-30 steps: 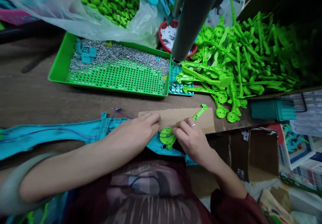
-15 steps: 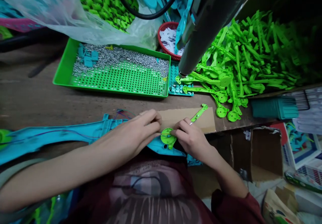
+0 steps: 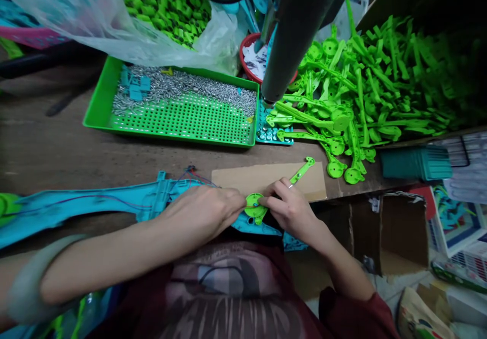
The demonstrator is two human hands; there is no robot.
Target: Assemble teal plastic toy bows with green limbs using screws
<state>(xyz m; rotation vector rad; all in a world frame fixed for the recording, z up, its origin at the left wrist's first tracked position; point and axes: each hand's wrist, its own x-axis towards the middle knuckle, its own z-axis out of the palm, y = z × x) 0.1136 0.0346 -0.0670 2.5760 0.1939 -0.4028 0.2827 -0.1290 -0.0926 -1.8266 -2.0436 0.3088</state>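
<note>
A long blue plastic housing [image 3: 95, 200] with thin red and blue wires lies along the front of the table. A green lever part with a round end [image 3: 254, 205] rests on its right portion, its narrow arm slanting up over a piece of cardboard [image 3: 236, 176]. My left hand [image 3: 216, 206] is closed at the left side of the round end, fingertips pinched on a thin wire. From the right, my right hand [image 3: 287, 202] closes its fingers round the green lever part, thumb and forefinger at the disc's edge.
Behind the hands stands a green tray [image 3: 171, 138] of screws. A dark driver [image 3: 281, 60] hangs over a small blue tray [image 3: 266, 135]. Green levers [image 3: 357, 90] are heaped at the right, near a red basket [image 3: 249, 70] and a teal box [image 3: 416, 163].
My left hand has turned and dropped slightly, its knuckles lower, uncovering more of the cardboard and wires. The hanging driver has shifted a little left. My right hand is nearly where it was.
</note>
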